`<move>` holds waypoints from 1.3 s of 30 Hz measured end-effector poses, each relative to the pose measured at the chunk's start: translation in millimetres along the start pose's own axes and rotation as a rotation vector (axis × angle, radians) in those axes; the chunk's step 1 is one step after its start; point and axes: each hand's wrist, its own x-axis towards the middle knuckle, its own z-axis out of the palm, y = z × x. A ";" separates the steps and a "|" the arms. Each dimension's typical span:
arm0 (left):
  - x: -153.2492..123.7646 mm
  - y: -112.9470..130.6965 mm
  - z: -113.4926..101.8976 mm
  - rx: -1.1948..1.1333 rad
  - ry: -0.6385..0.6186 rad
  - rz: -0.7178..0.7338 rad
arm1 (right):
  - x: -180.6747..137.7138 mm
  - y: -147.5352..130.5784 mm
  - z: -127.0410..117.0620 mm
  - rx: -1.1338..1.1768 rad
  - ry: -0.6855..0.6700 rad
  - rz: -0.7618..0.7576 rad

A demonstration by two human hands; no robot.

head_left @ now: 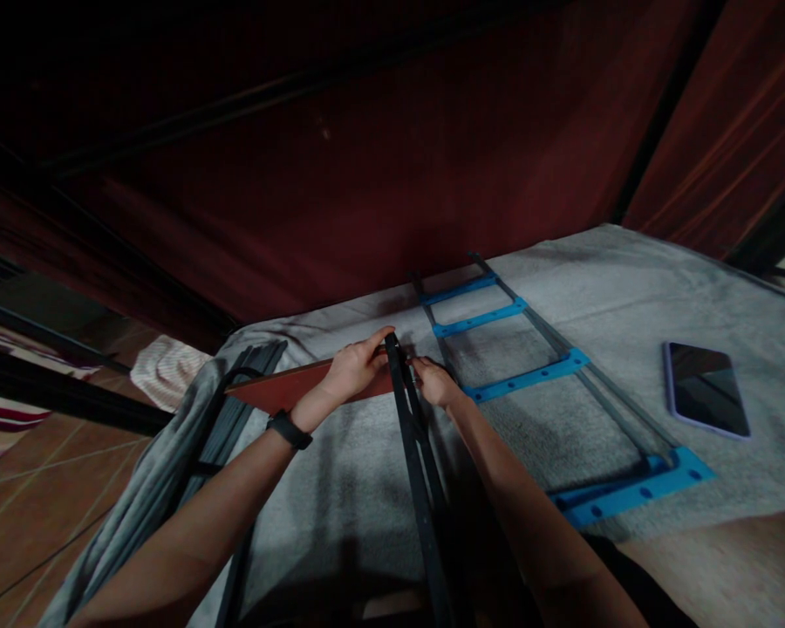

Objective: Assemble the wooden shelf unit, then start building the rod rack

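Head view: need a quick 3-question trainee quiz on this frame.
1. True or false: the phone lies on the grey cloth, to the right of the frame with blue brackets.
2. The left hand is on: A) the red-brown board; B) the phone; C) the frame with blue brackets.
3. Fill in: the black wristband sits on the ___ wrist.

Key: 1 true; 2 A; 3 left.

Dim warm light, deep shadows up top, edges bowed, slightly soft
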 end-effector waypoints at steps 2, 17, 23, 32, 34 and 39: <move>-0.3 0.4 0.0 0.001 0.000 -0.005 | -0.1 -0.4 0.0 0.001 -0.004 0.004; -0.7 3.3 -1.9 0.075 -0.030 -0.005 | -1.4 -5.4 -3.3 -0.026 -0.019 0.006; -0.6 3.0 -1.9 0.068 -0.033 -0.015 | -2.4 -6.8 -3.9 -0.038 -0.042 0.014; -0.8 3.3 -1.7 0.091 -0.024 -0.010 | -1.1 -3.6 -2.6 0.004 -0.011 -0.001; -0.7 3.3 -1.7 0.093 -0.030 -0.010 | -1.1 -3.9 -2.2 0.000 -0.014 -0.002; -0.3 3.1 -1.7 0.088 -0.029 -0.012 | -1.5 -5.9 -2.3 -0.031 -0.023 -0.019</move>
